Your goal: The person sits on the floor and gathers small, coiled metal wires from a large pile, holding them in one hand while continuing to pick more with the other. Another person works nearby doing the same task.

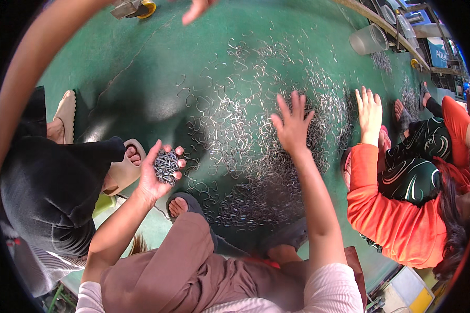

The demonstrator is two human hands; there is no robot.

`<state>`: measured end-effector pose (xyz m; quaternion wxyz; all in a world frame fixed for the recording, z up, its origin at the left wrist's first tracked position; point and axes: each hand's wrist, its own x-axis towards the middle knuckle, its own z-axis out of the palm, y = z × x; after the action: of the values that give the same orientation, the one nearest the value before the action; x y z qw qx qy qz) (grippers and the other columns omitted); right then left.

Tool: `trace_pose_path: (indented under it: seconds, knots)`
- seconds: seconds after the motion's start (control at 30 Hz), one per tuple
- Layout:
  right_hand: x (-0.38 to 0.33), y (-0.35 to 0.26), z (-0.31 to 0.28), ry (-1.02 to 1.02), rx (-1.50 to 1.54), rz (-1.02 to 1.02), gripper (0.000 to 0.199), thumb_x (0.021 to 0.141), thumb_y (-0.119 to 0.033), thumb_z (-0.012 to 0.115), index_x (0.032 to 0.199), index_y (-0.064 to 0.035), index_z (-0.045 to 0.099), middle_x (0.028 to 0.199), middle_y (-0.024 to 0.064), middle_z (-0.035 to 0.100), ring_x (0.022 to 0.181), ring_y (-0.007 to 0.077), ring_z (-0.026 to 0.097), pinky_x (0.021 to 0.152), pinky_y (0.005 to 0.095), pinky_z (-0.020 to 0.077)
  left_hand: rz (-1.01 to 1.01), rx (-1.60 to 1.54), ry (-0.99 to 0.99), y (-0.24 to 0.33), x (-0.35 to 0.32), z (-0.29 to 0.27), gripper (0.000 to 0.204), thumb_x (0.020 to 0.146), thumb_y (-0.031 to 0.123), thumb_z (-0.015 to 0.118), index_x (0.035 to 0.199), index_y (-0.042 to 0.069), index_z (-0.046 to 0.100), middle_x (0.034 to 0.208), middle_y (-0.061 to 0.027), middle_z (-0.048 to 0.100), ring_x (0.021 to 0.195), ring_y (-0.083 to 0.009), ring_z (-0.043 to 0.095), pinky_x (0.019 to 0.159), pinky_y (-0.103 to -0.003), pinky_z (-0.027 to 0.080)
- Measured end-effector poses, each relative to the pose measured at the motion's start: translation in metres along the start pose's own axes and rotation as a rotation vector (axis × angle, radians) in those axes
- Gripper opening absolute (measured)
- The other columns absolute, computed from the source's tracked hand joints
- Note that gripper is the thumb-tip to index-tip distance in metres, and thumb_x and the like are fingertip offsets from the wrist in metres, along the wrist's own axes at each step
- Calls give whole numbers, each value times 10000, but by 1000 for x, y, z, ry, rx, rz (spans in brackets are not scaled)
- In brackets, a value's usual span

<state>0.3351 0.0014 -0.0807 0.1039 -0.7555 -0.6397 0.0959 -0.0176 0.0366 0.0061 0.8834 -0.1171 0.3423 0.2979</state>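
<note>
My left hand is turned palm up, its fingers curled around a heap of small bent metal hooks. It is above the floor, left of the scattered pieces. My right hand is palm down with its fingers spread, over a wide scatter of the same curved metal hooks. Nothing shows in its fingers; whether it touches the pieces I cannot tell. The hooks lie loose on the green floor, thickest near my feet and to the right.
At the right, a co-worker's hand in an orange sleeve is over the scatter's edge. Another person in black sits at the left, with a bare arm reaching across above. A translucent bucket lies at the back right beside a rack.
</note>
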Motion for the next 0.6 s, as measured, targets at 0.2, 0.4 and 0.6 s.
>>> trace_pose_path:
  seconds: [0.2,0.4,0.6]
  knots:
    - [-14,5,3,-63,-118,-194,501,873,-486,462,1344,-333,389,1484,53,213,1373,269,184,1028,669,74,19,84,94,-3,-1,9,280,930,387,459,796,144,497,910,-41,482,754,-199,508,449,-259,458]
    - [5,28,7,45,-162,-68,508,871,-486,470,1347,-336,381,1484,42,199,1375,304,147,1023,672,85,17,79,96,-2,-1,3,271,928,384,464,802,147,499,916,-41,475,757,-197,500,455,-259,445]
    - [-8,23,4,47,-134,-61,504,857,-496,490,1332,-350,402,1475,67,211,1364,335,164,1008,691,71,12,81,81,-6,-2,7,264,929,380,463,806,150,504,917,-45,477,755,-199,501,458,-261,449]
